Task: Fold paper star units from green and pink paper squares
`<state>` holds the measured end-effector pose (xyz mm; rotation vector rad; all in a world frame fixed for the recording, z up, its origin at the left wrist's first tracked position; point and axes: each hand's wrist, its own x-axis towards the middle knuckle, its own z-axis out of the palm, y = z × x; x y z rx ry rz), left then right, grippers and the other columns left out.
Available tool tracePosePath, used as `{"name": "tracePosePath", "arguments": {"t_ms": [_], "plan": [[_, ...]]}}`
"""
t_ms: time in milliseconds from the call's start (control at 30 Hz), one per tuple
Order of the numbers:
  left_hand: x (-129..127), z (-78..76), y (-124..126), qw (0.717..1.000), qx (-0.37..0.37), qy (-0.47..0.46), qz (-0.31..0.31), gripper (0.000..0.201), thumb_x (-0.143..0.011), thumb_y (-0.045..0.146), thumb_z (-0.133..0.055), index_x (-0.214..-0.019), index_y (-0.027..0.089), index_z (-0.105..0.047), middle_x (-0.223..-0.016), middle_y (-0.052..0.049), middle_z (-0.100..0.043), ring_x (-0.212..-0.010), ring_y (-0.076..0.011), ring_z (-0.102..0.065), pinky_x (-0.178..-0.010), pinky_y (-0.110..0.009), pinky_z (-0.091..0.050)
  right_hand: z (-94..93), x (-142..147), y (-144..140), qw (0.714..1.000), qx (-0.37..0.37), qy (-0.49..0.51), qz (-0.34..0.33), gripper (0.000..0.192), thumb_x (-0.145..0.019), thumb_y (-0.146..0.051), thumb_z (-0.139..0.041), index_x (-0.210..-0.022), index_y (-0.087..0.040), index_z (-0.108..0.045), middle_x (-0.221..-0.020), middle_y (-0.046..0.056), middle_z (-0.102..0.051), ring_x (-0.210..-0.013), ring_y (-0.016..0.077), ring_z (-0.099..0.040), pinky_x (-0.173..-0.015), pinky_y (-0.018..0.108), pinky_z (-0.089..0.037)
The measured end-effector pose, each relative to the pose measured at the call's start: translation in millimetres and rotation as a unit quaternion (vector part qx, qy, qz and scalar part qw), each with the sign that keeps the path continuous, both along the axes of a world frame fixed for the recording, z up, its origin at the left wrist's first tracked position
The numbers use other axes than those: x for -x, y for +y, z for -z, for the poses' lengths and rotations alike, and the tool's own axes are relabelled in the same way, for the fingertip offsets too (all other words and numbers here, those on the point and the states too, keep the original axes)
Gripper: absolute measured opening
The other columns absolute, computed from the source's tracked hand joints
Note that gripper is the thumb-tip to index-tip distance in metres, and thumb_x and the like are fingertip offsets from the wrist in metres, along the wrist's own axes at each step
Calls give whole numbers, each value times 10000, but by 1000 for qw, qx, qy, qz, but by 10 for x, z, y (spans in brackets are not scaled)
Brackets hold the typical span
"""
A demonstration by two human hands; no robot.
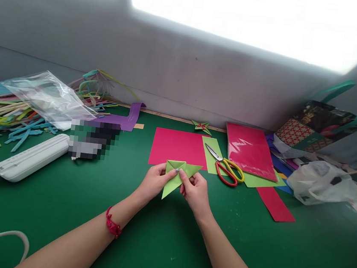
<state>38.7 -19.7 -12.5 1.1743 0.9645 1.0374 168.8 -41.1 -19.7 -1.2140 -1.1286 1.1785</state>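
A light green folded paper [172, 185] with pointed corners is held up over the table between both my hands. My left hand [155, 178] pinches its left side, thumb pressed on the front near the middle. On the other side my right hand [195, 192] grips it, thumb also on the front and fingers curled behind. Just beyond lies a red paper sheet [177, 146]. To the right, scissors [229, 170] with red and yellow handles rest partly on a light green paper strip [212, 146]. A folded green paper star [201, 126] with red in its centre sits near the wall.
A plastic-wrapped red paper pack [252, 151], a red strip [276, 204] and a white plastic bag [321, 182] lie right. A patterned bag [317, 128] stands behind. At left are colourful pipe cleaners [25, 133], a clear plastic bag [50, 98] and a white power strip [34, 156].
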Motion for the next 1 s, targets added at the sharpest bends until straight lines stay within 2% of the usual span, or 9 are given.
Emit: {"name": "tracePosePath", "arguments": {"t_ms": [267,467,667,1000], "plan": [[9,-29,-8,1000,16,-3,-4,267,-715,387,-571,-789,131,-587,-653,-16,-604,-603,-136,-545,-547,-220,-404,-38,-13,7,999,-9,8,-53,241,-730,-398,-571,-720,-179,-473,-464,-51,-502,-365,75,-427,-327,178,-309],[18,-74,3,1000,31,1,3,308,-717,426,-551,-806,136,-606,-680,-16,-610,-623,-137,-546,-553,-220,-400,-31,3,3,1000,-16,2,-25,213,-739,-373,-570,-718,-178,-485,-462,-54,-489,-386,67,-428,-351,172,-298],[53,-73,40,998,42,5,56,348,-695,431,-576,-862,127,-610,-742,-49,-639,-701,-180,-585,-621,-263,-438,-37,18,-5,1000,-20,15,-14,222,-745,-366,-565,-693,-176,-463,-458,-53,-488,-368,61,-419,-337,168,-293],[53,-28,37,996,39,21,78,361,-722,473,-526,-782,126,-605,-650,-54,-629,-586,-164,-585,-550,-261,-457,-33,39,-2,999,-23,14,28,270,-722,-413,-570,-673,-178,-447,-449,-43,-485,-364,80,-424,-325,185,-298]]}}
